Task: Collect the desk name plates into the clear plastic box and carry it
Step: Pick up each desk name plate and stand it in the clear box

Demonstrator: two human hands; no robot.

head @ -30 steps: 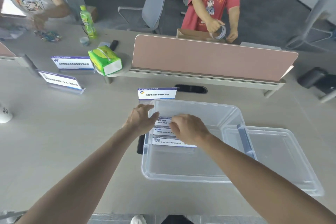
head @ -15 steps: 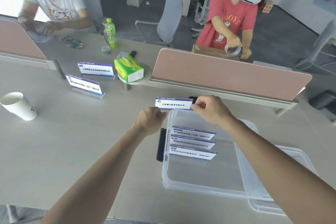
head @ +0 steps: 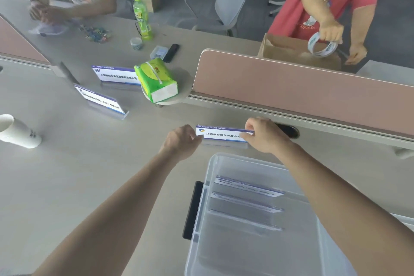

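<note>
A white and blue desk name plate [head: 221, 135] stands on the desk just behind the clear plastic box [head: 201, 188]. My left hand [head: 180, 141] grips its left end and my right hand [head: 265, 135] grips its right end. Three name plates [head: 246, 199] lie inside the box, one behind the other. Two more name plates stand on the desk at the left, one [head: 116, 75] beside the green tissue pack and one [head: 100, 101] nearer to me.
A green tissue pack [head: 155, 79] sits on a round ledge by the pink divider [head: 291, 87]. A white paper cup [head: 19, 131] lies at the left. A green bottle [head: 141, 17], a phone and small items lie farther back. Two people work across the desk.
Both hands left the plates inside the box, reached forward over its far rim and took hold of the name plate standing behind it. The view came closer and tilted up.
</note>
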